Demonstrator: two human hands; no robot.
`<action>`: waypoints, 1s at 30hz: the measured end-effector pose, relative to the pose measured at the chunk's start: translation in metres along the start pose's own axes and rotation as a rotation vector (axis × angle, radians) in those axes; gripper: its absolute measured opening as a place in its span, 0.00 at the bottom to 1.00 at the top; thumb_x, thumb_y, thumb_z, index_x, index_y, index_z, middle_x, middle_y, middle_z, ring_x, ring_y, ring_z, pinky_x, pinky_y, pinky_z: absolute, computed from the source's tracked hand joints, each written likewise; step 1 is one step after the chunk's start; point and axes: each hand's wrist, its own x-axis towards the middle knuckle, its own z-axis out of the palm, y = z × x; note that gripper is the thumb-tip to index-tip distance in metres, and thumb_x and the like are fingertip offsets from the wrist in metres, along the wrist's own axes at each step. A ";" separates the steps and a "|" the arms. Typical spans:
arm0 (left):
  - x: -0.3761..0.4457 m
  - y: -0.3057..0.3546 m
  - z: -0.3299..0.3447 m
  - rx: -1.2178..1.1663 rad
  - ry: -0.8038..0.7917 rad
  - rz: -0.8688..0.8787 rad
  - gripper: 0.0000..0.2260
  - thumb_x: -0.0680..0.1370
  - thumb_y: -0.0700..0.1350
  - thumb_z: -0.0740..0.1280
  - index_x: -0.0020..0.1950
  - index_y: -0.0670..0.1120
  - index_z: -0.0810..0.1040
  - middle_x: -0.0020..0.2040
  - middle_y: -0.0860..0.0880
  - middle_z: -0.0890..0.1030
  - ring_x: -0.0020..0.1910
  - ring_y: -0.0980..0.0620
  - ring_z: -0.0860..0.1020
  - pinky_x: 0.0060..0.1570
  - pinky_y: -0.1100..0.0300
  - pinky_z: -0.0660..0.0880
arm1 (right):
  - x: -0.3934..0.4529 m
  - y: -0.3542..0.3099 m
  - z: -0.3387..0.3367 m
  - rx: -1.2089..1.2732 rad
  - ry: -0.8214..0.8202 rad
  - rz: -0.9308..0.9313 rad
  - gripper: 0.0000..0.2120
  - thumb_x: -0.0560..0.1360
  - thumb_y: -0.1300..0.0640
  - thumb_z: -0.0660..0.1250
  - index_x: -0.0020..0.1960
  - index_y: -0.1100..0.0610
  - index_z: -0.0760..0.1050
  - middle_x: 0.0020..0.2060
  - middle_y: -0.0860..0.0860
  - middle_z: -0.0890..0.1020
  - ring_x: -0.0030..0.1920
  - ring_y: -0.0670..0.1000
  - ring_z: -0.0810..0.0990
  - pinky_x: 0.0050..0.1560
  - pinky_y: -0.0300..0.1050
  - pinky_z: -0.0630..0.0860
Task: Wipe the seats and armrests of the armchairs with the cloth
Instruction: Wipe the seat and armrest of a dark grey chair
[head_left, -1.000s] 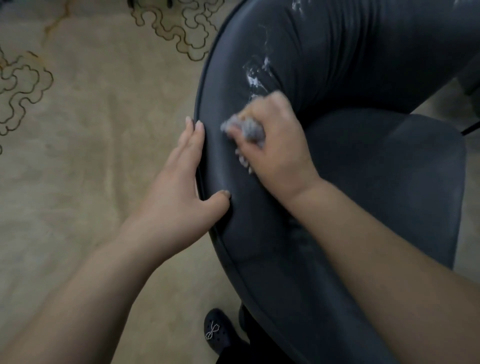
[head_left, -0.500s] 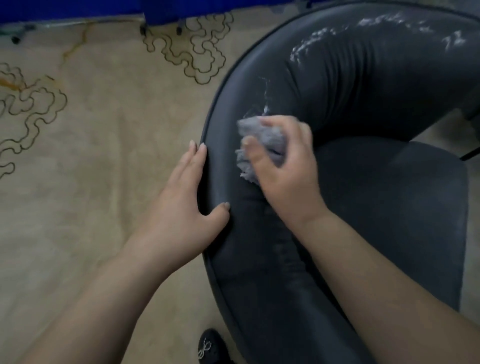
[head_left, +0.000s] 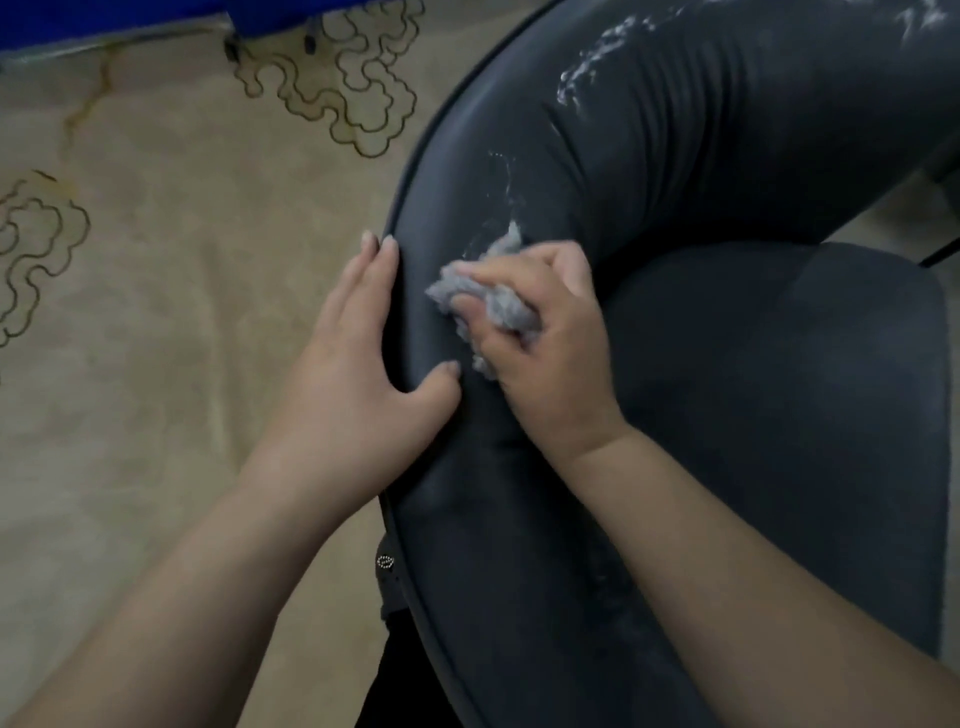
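A dark grey armchair fills the right half of the head view, its curved padded armrest (head_left: 519, 519) wrapping around the seat cushion (head_left: 779, 415). My right hand (head_left: 550, 353) is shut on a crumpled grey cloth (head_left: 498, 299) and presses it onto the top of the armrest. White smears (head_left: 587, 67) streak the armrest farther along, with fainter ones just beyond the cloth. My left hand (head_left: 358, 374) lies flat against the armrest's outer edge, fingers together along the side and thumb resting on top, holding nothing.
A beige carpet (head_left: 156, 338) with dark curly outline patterns covers the floor on the left. A blue object (head_left: 104, 21) runs along the top left edge. A dark shoe with a small bead ornament (head_left: 385, 562) shows under the armrest at the bottom.
My right hand slid the cloth back toward me along the armrest, after pushing it forward half a second ago. The left hand stays on the outer edge. The view tilted slightly.
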 end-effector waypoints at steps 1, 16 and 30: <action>0.006 -0.001 -0.002 0.015 -0.023 0.013 0.42 0.67 0.58 0.65 0.79 0.56 0.51 0.78 0.61 0.51 0.73 0.69 0.48 0.58 0.86 0.43 | -0.006 0.007 -0.004 -0.016 0.018 0.038 0.10 0.72 0.63 0.72 0.53 0.62 0.81 0.48 0.57 0.71 0.48 0.44 0.74 0.55 0.30 0.69; 0.061 -0.017 -0.024 0.042 -0.233 0.210 0.50 0.60 0.70 0.62 0.78 0.61 0.44 0.76 0.67 0.47 0.71 0.76 0.44 0.60 0.75 0.49 | 0.005 0.009 0.001 -0.052 0.193 0.190 0.06 0.72 0.63 0.73 0.49 0.60 0.81 0.47 0.58 0.73 0.47 0.40 0.75 0.52 0.30 0.70; 0.101 -0.021 -0.034 -0.007 -0.329 0.313 0.50 0.62 0.68 0.67 0.78 0.62 0.45 0.77 0.66 0.48 0.74 0.66 0.54 0.68 0.59 0.63 | 0.005 0.021 -0.014 -0.114 0.365 0.536 0.02 0.73 0.57 0.72 0.45 0.55 0.80 0.49 0.59 0.77 0.45 0.41 0.77 0.50 0.28 0.69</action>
